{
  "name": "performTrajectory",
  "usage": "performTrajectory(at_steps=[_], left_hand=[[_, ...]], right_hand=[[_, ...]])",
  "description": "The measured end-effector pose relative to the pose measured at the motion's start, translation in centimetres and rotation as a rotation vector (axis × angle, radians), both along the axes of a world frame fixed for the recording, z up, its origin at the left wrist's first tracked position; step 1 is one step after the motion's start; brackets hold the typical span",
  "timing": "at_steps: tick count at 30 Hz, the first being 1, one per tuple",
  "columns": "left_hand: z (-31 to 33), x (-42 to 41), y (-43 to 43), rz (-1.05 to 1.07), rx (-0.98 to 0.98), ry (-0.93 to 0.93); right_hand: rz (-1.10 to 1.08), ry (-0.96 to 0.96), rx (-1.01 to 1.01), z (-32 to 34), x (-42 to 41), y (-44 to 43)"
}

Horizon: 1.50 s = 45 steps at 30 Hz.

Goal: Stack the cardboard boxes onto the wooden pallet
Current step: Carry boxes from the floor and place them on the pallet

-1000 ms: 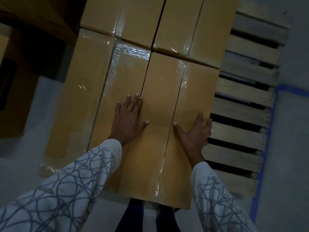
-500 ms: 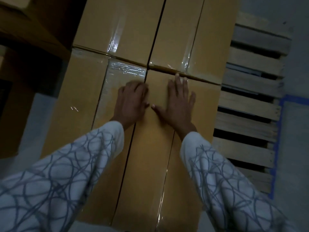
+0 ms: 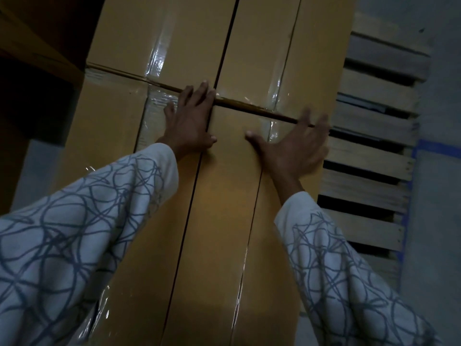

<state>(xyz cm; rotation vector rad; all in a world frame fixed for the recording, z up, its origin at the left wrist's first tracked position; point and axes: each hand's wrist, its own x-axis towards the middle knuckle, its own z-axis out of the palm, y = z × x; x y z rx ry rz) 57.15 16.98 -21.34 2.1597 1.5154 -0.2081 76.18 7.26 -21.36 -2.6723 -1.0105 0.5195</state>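
Several brown cardboard boxes sealed with clear tape stand packed together on a wooden pallet [image 3: 369,156]. The near right box [image 3: 224,221] lies under both hands. My left hand [image 3: 192,118] lies flat with straight fingers at the seam where the near left box [image 3: 104,136] meets it, fingertips reaching the gap to the far boxes [image 3: 174,33]. My right hand [image 3: 294,146], blurred, presses flat with spread fingers on the near right box's far right corner, beside the pallet slats. Both hands hold nothing.
Bare pallet slats show to the right of the boxes. Blue tape [image 3: 421,146] marks the grey floor beyond the pallet. Dark brown cardboard [image 3: 37,58] stands at the upper left. My patterned white sleeves fill the lower corners.
The view has come closer over the boxes. My left hand slid forward to the gap between box rows. My right hand moved right from the middle toward the box's right edge.
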Motion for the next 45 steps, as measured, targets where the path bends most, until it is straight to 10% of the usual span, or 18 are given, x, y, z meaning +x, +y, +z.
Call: performTrajectory(at_steps=[22,33,45], left_hand=[[0.3,0.0,-1.1,0.049,0.031,-0.063],[0.6,0.6,-1.2,-0.116,0.053,0.177],[4.9,0.9,-13.0,-0.041,0.094,0.025]], right_hand=[[-0.178,0.162,0.149,-1.0,3.3,-0.8],[-0.07,0.17,0.004,-0.8,3.6,-1.0],[0.401,0.112,-0.1,5.1,0.5,-11.0]])
